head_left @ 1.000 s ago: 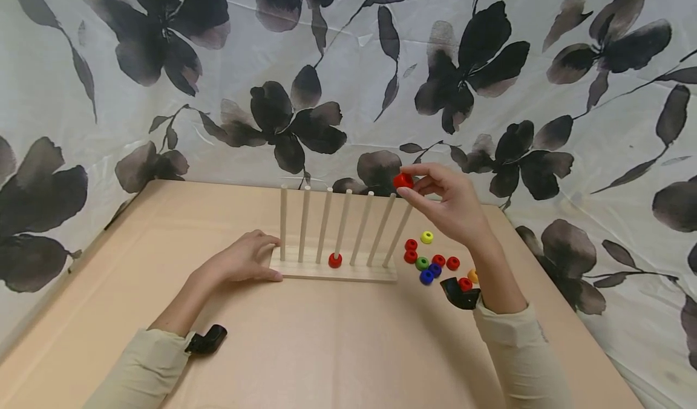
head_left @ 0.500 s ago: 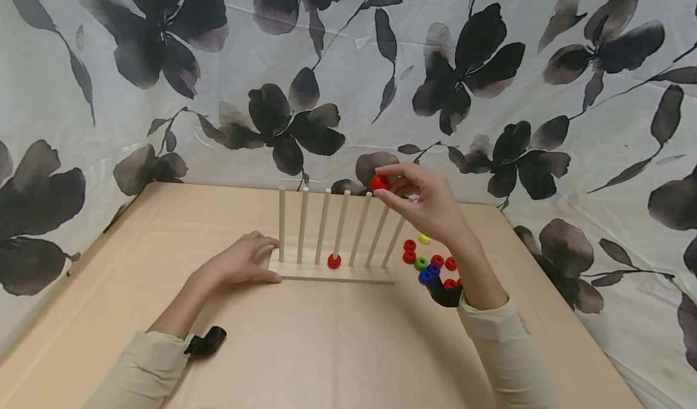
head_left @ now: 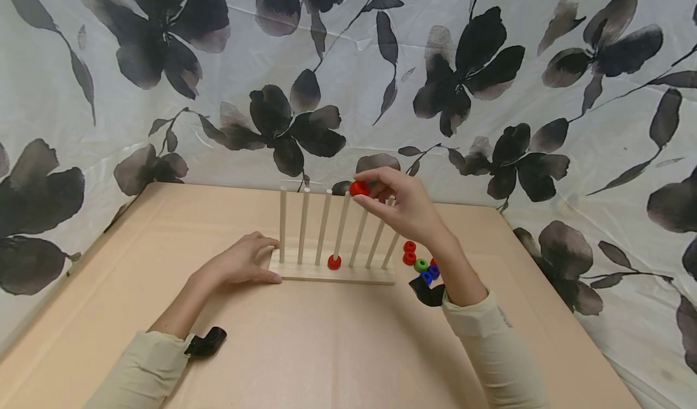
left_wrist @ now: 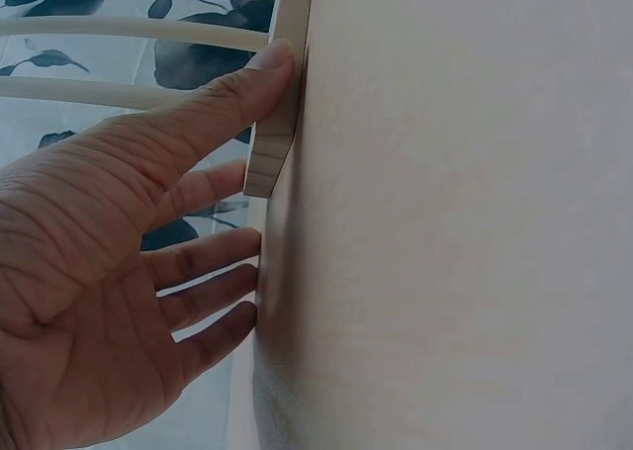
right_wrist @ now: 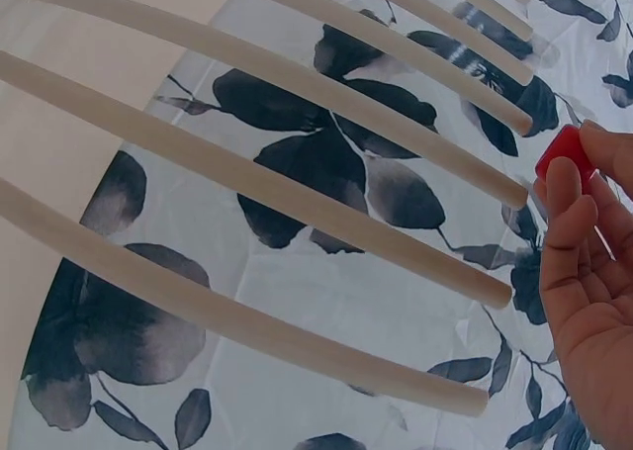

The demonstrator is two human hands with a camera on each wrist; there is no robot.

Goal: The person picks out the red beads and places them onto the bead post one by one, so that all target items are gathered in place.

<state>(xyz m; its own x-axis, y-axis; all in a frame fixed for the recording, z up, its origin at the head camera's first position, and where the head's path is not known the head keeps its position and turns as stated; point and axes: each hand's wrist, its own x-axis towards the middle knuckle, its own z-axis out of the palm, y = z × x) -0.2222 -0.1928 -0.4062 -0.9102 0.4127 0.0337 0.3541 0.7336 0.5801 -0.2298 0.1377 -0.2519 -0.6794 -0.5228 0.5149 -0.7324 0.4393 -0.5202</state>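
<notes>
Near pegs, red bead in right hand; left hand on base

Matt wooden pegs; smooth, perhaps plastic beads

7 pegs, 5 rd beads vis.

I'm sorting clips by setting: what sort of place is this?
Probably an indoor tabletop recording setup, though the wider room is hidden: a floral backdrop behind a pale table, a wooden peg rack on the table, and a black wrist-worn device.
</notes>
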